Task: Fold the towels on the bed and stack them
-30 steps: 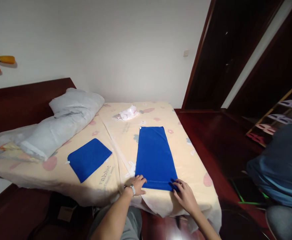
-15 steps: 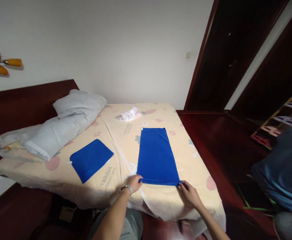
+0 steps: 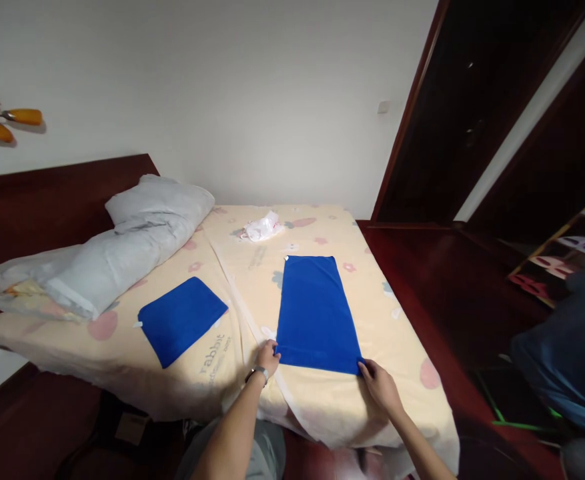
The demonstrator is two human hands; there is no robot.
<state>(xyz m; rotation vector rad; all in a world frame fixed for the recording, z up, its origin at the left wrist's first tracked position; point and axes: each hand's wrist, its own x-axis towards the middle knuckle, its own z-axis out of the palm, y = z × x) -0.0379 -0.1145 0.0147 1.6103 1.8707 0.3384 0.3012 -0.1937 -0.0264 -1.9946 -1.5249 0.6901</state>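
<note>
Both hands are closed on the long blue towel point(image 3: 315, 310), seen from the head camera: the left hand point(image 3: 267, 357) pinches its near left corner, fingers curled together on the hem; the right hand point(image 3: 381, 385) has thumb and forefinger together on its near right corner, though how much cloth sits between them is too small to tell; the towel lies flat and lengthwise on the near right part of the bed point(image 3: 412, 333), its short near edge stretched between the two hands

It looks light, soft and limp (a thin microfibre sort of cloth, by its flat lie), so it would likely sag wherever it is not held and drag a little on the sheet; the corners and the hemmed short edges seem the best places to take hold, since a grip in the middle would bunch it

On the bed's near left part lies a folded blue towel point(image 3: 182, 320); along the bed's left side lies a grey pillow point(image 3: 117, 257); at the bed's far end sits a white plastic bag point(image 3: 261, 227); off the bed's right side a person in blue point(image 3: 567, 353) shows in part
</note>
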